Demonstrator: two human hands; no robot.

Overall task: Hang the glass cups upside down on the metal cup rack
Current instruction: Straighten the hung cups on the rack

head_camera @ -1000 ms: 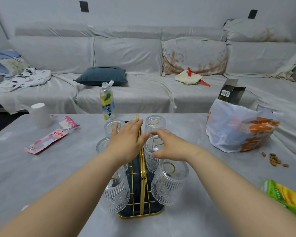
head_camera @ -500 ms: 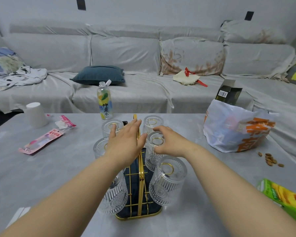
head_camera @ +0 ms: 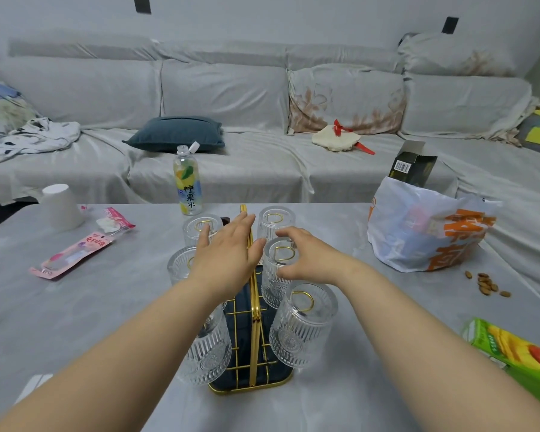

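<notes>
While glasses [head_camera: 304, 322] hang, both hands [head_camera: 231, 260] hover w/ room.

There is only one view, and it comes from the person's head, so it looks forward and down along both bare forearms, which run in from the bottom corners. The left hand [head_camera: 228, 257] and right hand [head_camera: 309, 260] meet near the middle of the frame, close to the lens, over the metal cup rack [head_camera: 253, 353]. The wide angle bends the edges, so the bench [head_camera: 113, 322] spreads broadly below and to either side of the hands. Beyond the hands the view faces a grey sofa [head_camera: 247, 163] and the wall behind it. With a single camera, no second view shares any of this.
</notes>
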